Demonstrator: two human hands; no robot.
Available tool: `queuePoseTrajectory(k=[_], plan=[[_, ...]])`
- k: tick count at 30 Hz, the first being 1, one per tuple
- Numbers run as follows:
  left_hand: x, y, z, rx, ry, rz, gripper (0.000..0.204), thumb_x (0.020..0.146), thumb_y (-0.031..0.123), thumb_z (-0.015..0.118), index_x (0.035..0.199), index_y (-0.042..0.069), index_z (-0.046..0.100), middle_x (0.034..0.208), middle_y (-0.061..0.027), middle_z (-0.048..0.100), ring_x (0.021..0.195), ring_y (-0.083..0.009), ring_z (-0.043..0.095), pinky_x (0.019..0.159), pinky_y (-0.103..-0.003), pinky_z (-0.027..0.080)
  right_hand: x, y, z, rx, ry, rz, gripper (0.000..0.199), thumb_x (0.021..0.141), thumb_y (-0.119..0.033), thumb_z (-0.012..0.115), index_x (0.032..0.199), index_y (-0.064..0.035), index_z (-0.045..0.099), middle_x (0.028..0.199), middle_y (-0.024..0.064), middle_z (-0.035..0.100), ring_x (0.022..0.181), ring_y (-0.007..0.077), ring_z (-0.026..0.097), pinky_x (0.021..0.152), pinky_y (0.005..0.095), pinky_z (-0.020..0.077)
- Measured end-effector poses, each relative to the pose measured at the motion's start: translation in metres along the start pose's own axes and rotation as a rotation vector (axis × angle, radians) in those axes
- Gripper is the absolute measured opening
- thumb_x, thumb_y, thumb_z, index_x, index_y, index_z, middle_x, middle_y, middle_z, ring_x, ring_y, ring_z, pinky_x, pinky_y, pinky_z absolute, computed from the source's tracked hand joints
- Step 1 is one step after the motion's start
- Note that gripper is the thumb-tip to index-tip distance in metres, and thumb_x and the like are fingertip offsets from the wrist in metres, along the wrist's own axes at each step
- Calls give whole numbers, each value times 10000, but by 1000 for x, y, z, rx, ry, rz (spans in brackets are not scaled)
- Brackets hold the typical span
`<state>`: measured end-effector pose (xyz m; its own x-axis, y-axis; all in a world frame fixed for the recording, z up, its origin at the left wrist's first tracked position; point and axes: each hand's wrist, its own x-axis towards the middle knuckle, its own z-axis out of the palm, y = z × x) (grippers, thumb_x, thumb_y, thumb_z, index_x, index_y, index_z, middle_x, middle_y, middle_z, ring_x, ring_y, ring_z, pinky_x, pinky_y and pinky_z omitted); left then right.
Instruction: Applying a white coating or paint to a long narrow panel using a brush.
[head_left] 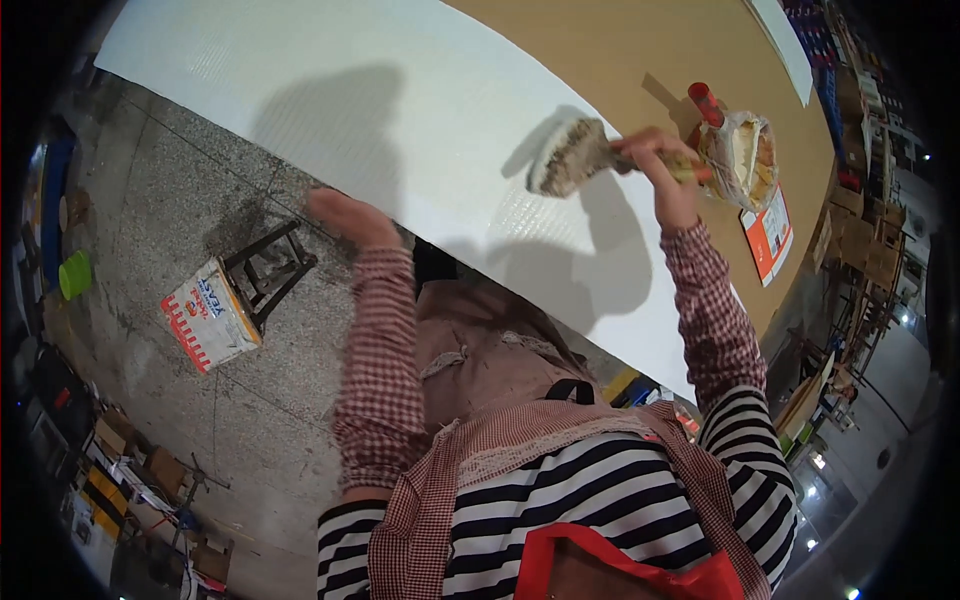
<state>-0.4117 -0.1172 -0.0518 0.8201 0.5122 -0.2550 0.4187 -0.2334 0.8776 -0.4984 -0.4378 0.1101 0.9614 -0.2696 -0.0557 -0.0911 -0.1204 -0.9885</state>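
Brushwork appears to be the step in hand, probably spreading a wet coating on a long white sheet (450, 85) laid along a brown, board-topped counter (610, 50). Right hand (664, 165) has its fingers closed around the handle of a broad brush with pale, clotted bristles (572, 160), above the sheet; whether the bristles touch it, I cannot tell. Glossy ridged streaks show on the sheet just below the brush. Left hand (352, 217), blurred, is off the sheet's near edge, fingers loosely extended, with nothing visible in them. Beyond the right hand stand a plastic-lined tub with yellowish-cream contents (762, 160) and a red cylinder (705, 103). The next move likely calls for a flat, even stroke over any thin patches, reloading from the tub if the bristles run dry.
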Motion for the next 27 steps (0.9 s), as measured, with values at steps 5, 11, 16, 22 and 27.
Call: queuePoseTrajectory(k=[5,11,16,22,27], plan=[[-70,14,16,-183,-92,-220,722,976,508,167,1425,-54,108,1482,-283,86,1377,-378,165,1138,-436,189,-7,30,-22,-6,-16,113,145,864,-106,593,779,10,581,875,112,662,715,134,594,635,258,495],[-67,9,16,-186,-46,-201,702,981,495,177,1423,-48,130,1479,-262,144,1378,-352,193,1137,-415,203,-73,17,-59,-86,50,280,134,870,-104,579,774,-11,576,865,93,654,749,122,588,646,251,489],[-66,0,19,-225,-78,-178,702,983,490,189,1422,-55,155,1488,-250,143,1387,-331,176,1141,-390,179,-47,-1,-40,-99,45,80,135,874,-91,570,780,6,576,869,100,647,760,124,584,679,258,485],[-65,-4,19,-300,-17,-212,704,985,481,204,1413,-77,163,1492,-248,134,1389,-334,167,1140,-386,173,-56,7,-43,-251,5,240,139,864,-87,590,764,9,581,818,78,645,729,118,583,666,263,487],[-71,13,14,-314,-65,-233,709,985,483,208,1407,-86,177,1472,-266,185,1374,-355,202,1130,-381,188,14,-28,17,-242,-29,55,118,853,-106,617,803,-1,634,757,40,626,693,105,585,625,245,478]])
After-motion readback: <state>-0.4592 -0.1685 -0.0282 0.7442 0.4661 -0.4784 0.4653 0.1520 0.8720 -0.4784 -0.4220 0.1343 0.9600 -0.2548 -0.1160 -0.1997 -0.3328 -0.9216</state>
